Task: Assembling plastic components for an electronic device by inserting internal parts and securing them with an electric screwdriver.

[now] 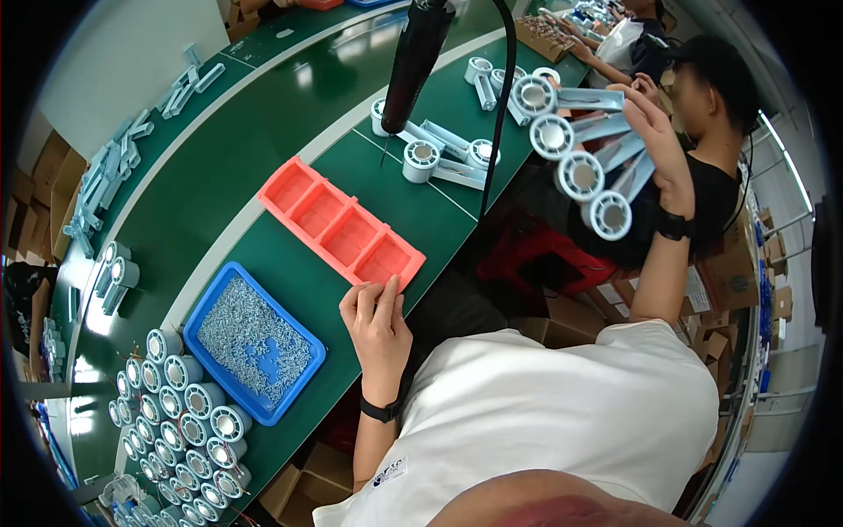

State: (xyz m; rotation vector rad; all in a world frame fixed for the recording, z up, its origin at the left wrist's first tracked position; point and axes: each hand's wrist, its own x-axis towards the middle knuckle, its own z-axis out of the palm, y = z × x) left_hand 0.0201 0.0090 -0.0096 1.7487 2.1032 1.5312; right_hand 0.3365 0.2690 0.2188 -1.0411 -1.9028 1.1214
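**Four pale-blue units [580, 176] fanned out in the right hand [660, 149], the left hand [376, 327] at a red tray [349, 241]**

A smooth green bench [263, 241] curves across the scene, its glossy middle lane reflecting light between pale strips. The person wears a soft, creased white shirt [553, 413]. At the near left stands a tight cluster of round motor housings [180, 373], pale-blue rings with slotted rims and silvery centres, some trailing thin reddish wires.

Right of the cluster, a rectangular blue tray [307, 364] of smooth plastic holds a grainy layer of small metallic screws. Beyond it lies the matte red tray, an oblong block with four square compartments. The left hand's fingers are loosely bent and close together, tips against its near right end; whether they pinch the rim cannot be told.

Over the bench hangs a black cylindrical screwdriver [417, 61] with a slim bit and a black cable [505, 105]. The four units, ring-shaped heads on channel-like plastic handles, are raised at the far right, off the bench; the right hand's fingers clasp the handle ends. More such units lie beyond the red tray.

Each wrist bears a black band. A carton at the right carries a white label [698, 290]. Smallest is the shirt's white patch [389, 472], with a dark blue emblem and tiny lettering.
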